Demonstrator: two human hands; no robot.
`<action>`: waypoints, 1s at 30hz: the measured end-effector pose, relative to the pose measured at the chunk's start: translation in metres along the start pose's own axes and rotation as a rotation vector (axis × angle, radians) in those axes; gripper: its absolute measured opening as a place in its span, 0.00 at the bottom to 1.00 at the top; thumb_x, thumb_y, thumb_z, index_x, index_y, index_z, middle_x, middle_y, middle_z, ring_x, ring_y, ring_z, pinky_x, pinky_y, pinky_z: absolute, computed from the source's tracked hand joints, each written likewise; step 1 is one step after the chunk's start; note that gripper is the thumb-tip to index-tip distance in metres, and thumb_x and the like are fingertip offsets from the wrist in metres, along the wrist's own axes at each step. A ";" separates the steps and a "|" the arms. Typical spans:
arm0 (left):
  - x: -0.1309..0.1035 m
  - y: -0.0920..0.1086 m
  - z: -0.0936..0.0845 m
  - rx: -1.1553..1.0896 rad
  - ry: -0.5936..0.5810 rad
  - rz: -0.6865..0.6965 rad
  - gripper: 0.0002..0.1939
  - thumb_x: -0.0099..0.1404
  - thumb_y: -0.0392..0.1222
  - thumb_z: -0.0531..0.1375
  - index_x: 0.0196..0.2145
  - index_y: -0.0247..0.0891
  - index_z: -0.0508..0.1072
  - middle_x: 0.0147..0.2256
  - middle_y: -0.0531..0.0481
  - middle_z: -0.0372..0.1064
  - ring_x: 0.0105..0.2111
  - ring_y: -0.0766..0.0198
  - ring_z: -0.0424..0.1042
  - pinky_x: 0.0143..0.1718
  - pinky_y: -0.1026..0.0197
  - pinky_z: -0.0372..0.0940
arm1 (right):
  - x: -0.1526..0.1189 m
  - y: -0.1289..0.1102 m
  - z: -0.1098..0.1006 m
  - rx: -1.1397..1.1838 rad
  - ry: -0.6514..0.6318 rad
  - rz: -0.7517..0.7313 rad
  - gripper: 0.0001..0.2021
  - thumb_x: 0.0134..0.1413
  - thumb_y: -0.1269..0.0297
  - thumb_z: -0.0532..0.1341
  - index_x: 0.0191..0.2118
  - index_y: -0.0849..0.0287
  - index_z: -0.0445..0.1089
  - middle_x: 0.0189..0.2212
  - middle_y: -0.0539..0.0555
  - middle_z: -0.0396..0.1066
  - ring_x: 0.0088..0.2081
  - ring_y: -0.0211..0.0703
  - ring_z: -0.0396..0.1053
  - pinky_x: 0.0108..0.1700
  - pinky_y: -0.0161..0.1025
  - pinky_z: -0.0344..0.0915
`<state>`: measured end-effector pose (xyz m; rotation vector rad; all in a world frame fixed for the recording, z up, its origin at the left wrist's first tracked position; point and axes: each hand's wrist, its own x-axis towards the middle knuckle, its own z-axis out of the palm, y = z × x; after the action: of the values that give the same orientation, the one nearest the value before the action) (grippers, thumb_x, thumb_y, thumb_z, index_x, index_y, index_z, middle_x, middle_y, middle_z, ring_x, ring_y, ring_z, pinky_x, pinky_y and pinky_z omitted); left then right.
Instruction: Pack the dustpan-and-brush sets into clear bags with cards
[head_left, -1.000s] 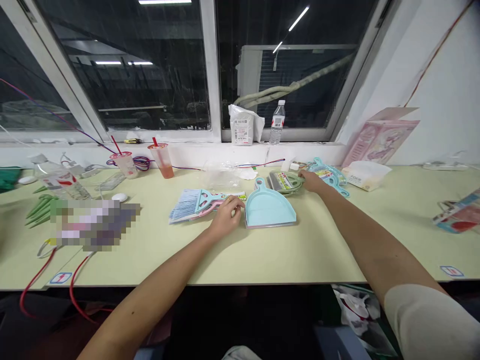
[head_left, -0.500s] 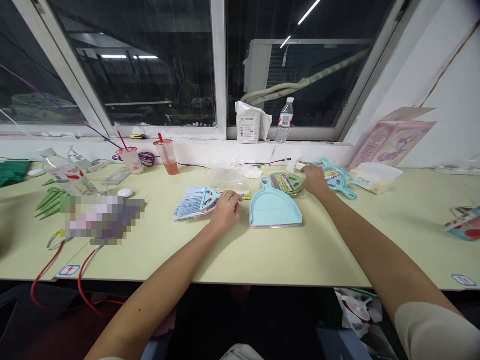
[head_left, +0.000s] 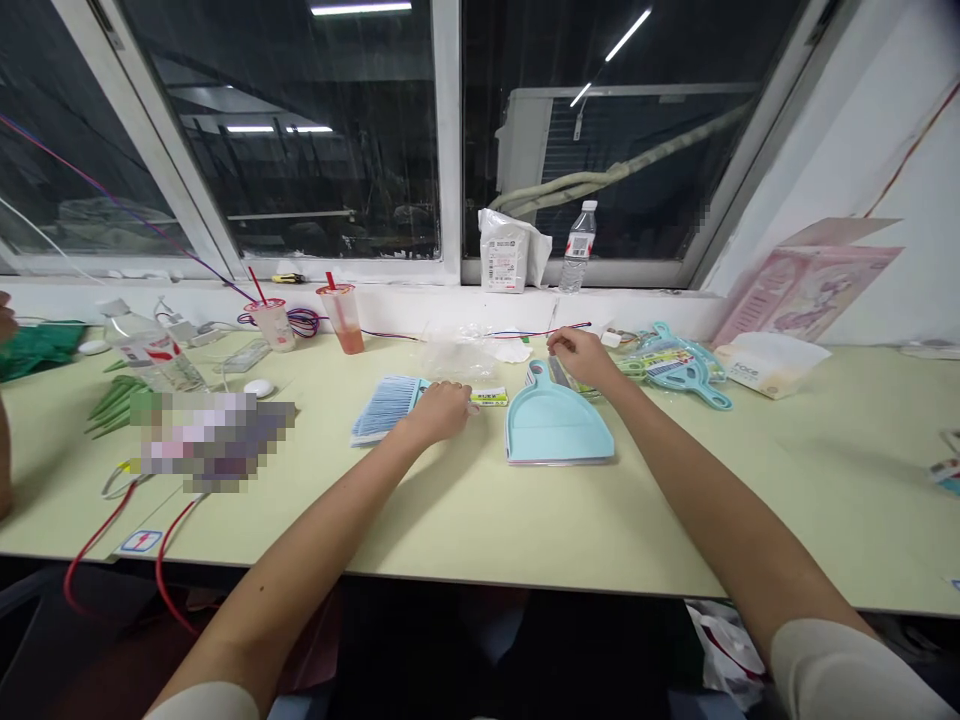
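My left hand (head_left: pixel 448 410) is closed over the handle end of a light-blue hand brush (head_left: pixel 386 408), whose bristles point left. A printed label (head_left: pixel 491 397) sticks out to the right of those fingers. A light-blue dustpan (head_left: pixel 559 425) lies right of the brush, its handle toward the window, with an edge of another layer beneath it. Just behind the dustpan handle is my right hand (head_left: pixel 581 357), its fingers bent and drawn together. Whatever they hold is hidden. Under that hand, a green packaged item (head_left: pixel 574 382) is partly covered.
More light-blue dustpans and brushes in clear wrap (head_left: pixel 686 370) lie to the right, near a tissue pack (head_left: pixel 772 362) and a pink box (head_left: pixel 810 290). Drink cups (head_left: pixel 345 320), a bottle (head_left: pixel 154 345) and cables stand at left. Another person's arm (head_left: pixel 4 430) shows at the left edge.
My right hand has moved left, from the far end of the green package to behind the dustpan handle. My left hand stays on the brush. Another person's arm has appeared at left.
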<state>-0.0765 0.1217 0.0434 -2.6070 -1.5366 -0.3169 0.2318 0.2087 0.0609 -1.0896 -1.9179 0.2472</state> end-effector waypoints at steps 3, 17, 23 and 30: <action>0.011 0.002 -0.019 0.076 -0.181 0.003 0.14 0.71 0.47 0.54 0.43 0.34 0.74 0.42 0.34 0.75 0.41 0.47 0.76 0.41 0.52 0.66 | 0.001 -0.002 -0.006 -0.003 -0.064 0.027 0.07 0.54 0.67 0.57 0.36 0.57 0.73 0.32 0.52 0.76 0.32 0.43 0.70 0.38 0.39 0.63; 0.020 0.029 -0.024 0.181 -0.469 0.044 0.17 0.67 0.30 0.54 0.53 0.29 0.69 0.44 0.32 0.75 0.44 0.44 0.77 0.38 0.52 0.67 | 0.007 -0.015 0.001 -0.048 -0.205 0.150 0.08 0.57 0.63 0.58 0.36 0.58 0.74 0.32 0.53 0.77 0.33 0.43 0.70 0.36 0.38 0.62; 0.033 0.025 -0.044 0.160 -0.445 0.020 0.15 0.63 0.25 0.56 0.47 0.28 0.72 0.36 0.35 0.76 0.38 0.48 0.78 0.34 0.56 0.66 | 0.019 -0.009 -0.031 -0.057 -0.282 0.211 0.07 0.56 0.63 0.62 0.38 0.57 0.75 0.34 0.54 0.79 0.35 0.45 0.73 0.39 0.38 0.66; 0.036 0.036 -0.053 0.187 -0.333 0.023 0.11 0.63 0.26 0.56 0.42 0.28 0.74 0.39 0.34 0.74 0.40 0.47 0.76 0.36 0.56 0.67 | 0.020 -0.015 -0.035 -0.086 -0.312 0.221 0.08 0.57 0.61 0.62 0.39 0.57 0.75 0.37 0.56 0.78 0.37 0.46 0.72 0.40 0.40 0.66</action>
<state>-0.0348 0.1244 0.1037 -2.6209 -1.5371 0.2663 0.2459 0.2067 0.1021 -1.3886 -2.0950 0.4859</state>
